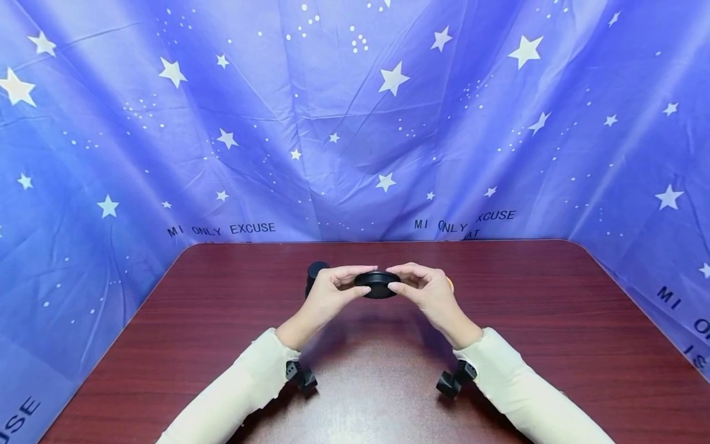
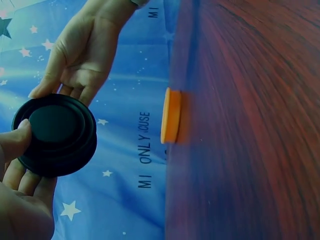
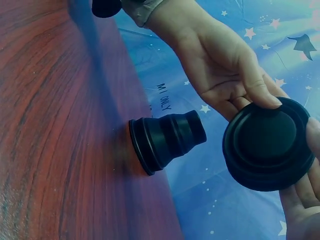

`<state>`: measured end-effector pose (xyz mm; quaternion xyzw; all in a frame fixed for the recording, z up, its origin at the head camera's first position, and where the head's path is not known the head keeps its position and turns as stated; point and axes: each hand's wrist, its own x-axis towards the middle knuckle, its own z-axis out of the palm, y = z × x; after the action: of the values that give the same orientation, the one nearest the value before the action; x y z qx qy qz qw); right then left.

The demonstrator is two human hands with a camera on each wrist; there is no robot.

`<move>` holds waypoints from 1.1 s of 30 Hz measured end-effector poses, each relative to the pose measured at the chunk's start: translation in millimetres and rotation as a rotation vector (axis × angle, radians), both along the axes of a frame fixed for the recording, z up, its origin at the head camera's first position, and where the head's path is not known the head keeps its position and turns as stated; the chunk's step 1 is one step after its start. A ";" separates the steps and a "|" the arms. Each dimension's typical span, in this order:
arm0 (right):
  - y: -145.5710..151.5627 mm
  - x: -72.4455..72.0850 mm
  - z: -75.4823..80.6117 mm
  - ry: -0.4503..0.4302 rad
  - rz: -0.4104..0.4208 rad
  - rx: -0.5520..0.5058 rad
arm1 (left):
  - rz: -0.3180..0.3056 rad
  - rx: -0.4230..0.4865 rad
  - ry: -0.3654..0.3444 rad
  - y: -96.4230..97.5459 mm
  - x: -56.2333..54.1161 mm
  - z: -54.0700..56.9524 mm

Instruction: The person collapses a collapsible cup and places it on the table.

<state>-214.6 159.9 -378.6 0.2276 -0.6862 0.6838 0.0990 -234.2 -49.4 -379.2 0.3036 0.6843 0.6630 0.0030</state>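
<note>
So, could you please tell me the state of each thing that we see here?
Left hand: pinching one side of the round black piece
Right hand: pinching its opposite side
Round black piece: squat, held above the table
Black stepped cone: extended, standing, narrow end up
Orange piece: resting on the table
Starry curtain: hanging, creased

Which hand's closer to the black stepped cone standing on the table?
Left. In the head view, the left hand partly covers the black stepped cone; the right hand is farther right, across the held black disc.
</note>
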 end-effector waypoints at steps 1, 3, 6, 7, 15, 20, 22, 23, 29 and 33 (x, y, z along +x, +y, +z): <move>0.0 -0.1 -0.1 -0.001 0.010 0.001 | -0.008 -0.002 -0.005 -0.8 -0.3 -0.3; 0.2 -0.2 -0.4 0.007 0.011 0.015 | -0.025 -0.002 -0.019 -2.2 -0.5 -0.6; 0.2 -0.1 -1.4 0.030 0.003 0.030 | -0.045 -0.012 -0.028 -3.7 0.1 0.3; 0.2 -0.1 -1.9 0.041 0.002 0.031 | -0.047 -0.018 -0.026 -4.0 0.0 0.8; -0.9 0.4 -4.2 0.149 0.046 -0.008 | -0.035 -0.089 -0.012 -2.2 -2.5 5.1; -2.0 0.8 -4.8 0.206 0.077 -0.029 | -0.044 -0.155 -0.079 -0.6 -4.0 5.6; -2.1 0.7 -5.3 0.223 0.091 -0.038 | -0.047 -0.167 -0.090 0.1 -4.2 5.4; -2.0 0.5 -5.5 0.228 0.098 -0.043 | -0.048 -0.169 -0.090 0.6 -4.3 5.1; -1.5 -1.2 -7.6 0.237 0.128 -0.055 | -0.024 -0.131 -0.100 2.8 -3.6 2.9; -1.4 -1.6 -7.9 0.201 0.133 -0.041 | 0.010 -0.083 -0.125 3.4 -3.1 1.3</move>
<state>-216.3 158.5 -386.5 0.3377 -0.6421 0.6765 0.1263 -237.3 -46.0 -377.9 0.2579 0.7111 0.6517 0.0548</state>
